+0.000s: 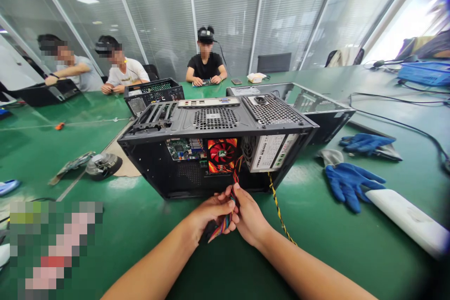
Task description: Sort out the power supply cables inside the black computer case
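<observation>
A black computer case lies in front of me, its open side facing me. Inside it show a circuit board, a red cooling fan and a power supply. A bundle of coloured cables comes out of the case toward me. My left hand is closed around the bundle, with a dark end sticking out below it. My right hand grips the same bundle higher up, fingers meeting the left hand's. A yellow and black twisted cable hangs from the power supply to the table.
Blue work gloves and a white power strip lie at the right. Another case stands behind mine. To the left are a tape roll and a circuit board. Several people sit across the green table.
</observation>
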A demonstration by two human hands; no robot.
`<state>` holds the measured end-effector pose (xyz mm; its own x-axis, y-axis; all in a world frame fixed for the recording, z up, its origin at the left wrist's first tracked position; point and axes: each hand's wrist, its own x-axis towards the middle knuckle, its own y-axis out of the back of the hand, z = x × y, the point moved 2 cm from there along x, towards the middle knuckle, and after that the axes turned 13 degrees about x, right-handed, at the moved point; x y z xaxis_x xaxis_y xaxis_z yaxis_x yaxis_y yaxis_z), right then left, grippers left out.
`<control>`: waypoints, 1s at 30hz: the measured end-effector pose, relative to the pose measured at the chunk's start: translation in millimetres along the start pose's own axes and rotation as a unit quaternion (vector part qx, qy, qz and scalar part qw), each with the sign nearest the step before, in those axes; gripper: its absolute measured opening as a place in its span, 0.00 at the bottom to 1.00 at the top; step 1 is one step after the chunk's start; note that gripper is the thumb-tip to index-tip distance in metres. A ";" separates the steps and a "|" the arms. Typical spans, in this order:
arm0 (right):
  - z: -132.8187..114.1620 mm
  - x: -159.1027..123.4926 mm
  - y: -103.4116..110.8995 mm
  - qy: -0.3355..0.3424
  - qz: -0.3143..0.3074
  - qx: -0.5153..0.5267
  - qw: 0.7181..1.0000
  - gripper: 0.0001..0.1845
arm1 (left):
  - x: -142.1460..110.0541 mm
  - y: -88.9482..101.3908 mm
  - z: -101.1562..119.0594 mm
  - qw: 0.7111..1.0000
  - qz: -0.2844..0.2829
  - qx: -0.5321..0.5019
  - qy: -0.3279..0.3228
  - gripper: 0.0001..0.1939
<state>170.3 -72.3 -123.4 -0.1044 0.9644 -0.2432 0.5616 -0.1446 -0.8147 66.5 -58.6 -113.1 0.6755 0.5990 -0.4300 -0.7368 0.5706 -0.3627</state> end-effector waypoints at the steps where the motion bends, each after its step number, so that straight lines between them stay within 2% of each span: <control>1: 0.1 0.2 -0.4 -0.003 -0.002 0.004 1.000 0.20 | 0.3 -0.8 -0.7 1.000 0.012 0.006 -0.010 0.18; 6: 0.9 0.5 -0.9 -0.019 -0.003 0.025 1.000 0.20 | 0.9 -6.1 -3.7 0.996 0.084 0.027 -0.024 0.17; 9: 0.9 0.5 -0.3 -0.005 -0.005 0.035 0.999 0.19 | -2.1 -8.3 -2.8 0.993 0.105 -0.053 0.021 0.15; 12: 1.3 0.5 0.8 0.004 -0.006 0.041 0.999 0.19 | -6.6 -10.0 0.3 0.990 0.057 -0.125 0.042 0.13; 15: 1.9 0.5 1.9 0.004 -0.003 0.042 0.999 0.18 | -9.0 -10.0 2.4 0.993 -0.011 -0.119 0.019 0.12; 17: 2.4 0.9 2.0 0.002 -0.005 0.042 0.999 0.18 | -8.1 -9.2 1.0 0.995 -0.031 -0.096 0.007 0.13; 19: 2.8 1.8 1.7 0.001 -0.005 0.041 0.999 0.17 | -5.5 -8.0 -1.8 0.998 -0.010 -0.059 0.003 0.14; 22: 3.9 3.5 1.8 -0.006 0.005 0.037 0.999 0.17 | -1.1 -6.6 -5.0 0.995 0.076 0.056 -0.013 0.15; 25: 5.6 4.9 2.5 -0.010 0.018 0.031 0.999 0.17 | 0.0 -7.2 -3.0 0.958 0.163 0.234 -0.040 0.16; 30: 9.0 8.4 4.6 0.020 0.023 0.029 0.999 0.17 | -3.0 -10.1 5.0 0.848 0.225 0.474 -0.074 0.15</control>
<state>164.7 -66.9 -133.9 -0.0460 0.9642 -0.2611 0.5164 -0.2008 -0.8325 72.0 -63.3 -104.0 0.3791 0.9003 -0.2139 -0.6144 0.4177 0.6693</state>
